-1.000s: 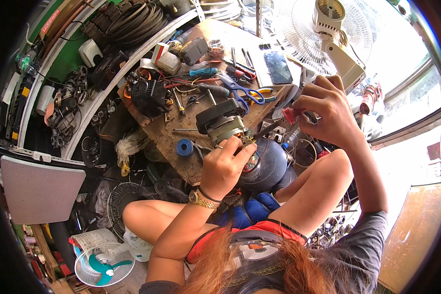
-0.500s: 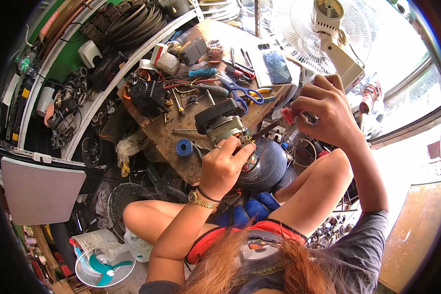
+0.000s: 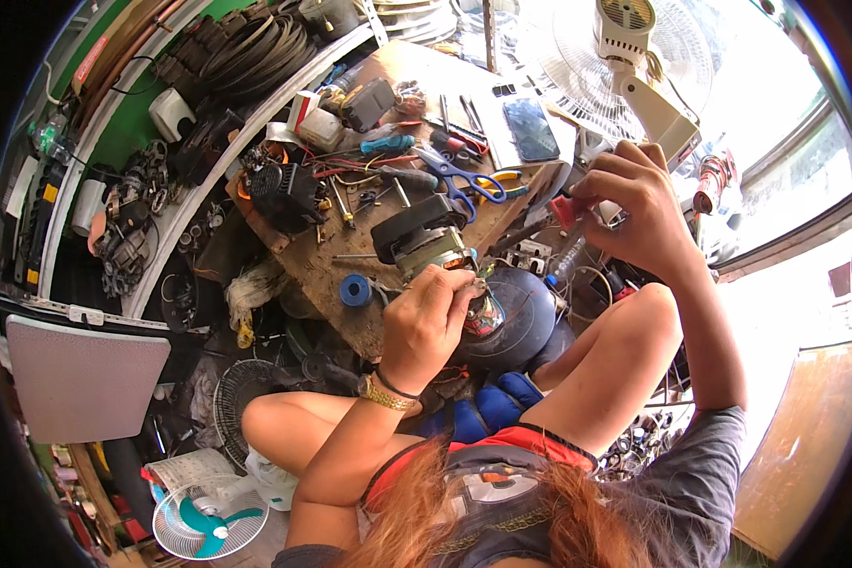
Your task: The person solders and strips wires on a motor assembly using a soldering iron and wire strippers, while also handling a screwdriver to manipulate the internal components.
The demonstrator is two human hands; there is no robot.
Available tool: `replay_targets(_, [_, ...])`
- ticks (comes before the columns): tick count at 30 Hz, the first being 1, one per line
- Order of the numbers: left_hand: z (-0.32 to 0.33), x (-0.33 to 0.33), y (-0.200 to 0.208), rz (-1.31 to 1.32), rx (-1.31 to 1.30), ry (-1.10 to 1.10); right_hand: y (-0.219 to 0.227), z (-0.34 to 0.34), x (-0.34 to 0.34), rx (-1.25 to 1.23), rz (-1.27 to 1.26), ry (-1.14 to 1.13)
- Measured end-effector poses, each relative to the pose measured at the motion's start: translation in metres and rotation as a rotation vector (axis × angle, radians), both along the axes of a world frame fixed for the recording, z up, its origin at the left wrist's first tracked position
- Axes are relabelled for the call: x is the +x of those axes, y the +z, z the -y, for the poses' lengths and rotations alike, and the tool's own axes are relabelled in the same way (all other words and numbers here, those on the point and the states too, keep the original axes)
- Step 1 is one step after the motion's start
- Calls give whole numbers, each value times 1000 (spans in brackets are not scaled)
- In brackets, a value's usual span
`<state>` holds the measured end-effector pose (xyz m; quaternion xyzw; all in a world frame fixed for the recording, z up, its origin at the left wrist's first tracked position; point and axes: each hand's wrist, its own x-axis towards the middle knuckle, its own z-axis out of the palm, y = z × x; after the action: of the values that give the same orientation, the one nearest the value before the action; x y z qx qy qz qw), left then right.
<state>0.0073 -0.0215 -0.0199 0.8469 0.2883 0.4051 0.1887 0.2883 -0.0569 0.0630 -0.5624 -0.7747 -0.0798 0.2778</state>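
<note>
Motor (image 3: 420, 229), dark-topped, sat over the right part of the wooden desk (image 3: 324, 273), its near end gripped by the fingers of the left hand (image 3: 418, 320). The right hand (image 3: 640, 214), raised well apart, had its fingers closed on a red object (image 3: 565, 210). Blue scissors (image 3: 460, 180) lay beyond the motor; a blue spool (image 3: 355, 290) stood to its left.
</note>
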Motion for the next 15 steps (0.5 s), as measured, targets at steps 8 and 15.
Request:
replay_targets(8, [1, -6, 11, -8, 138, 13, -28, 9, 21, -64, -121, -138])
replay_targets(15, [10, -2, 19, 97, -73, 9, -69, 24, 27, -112, -311, -167])
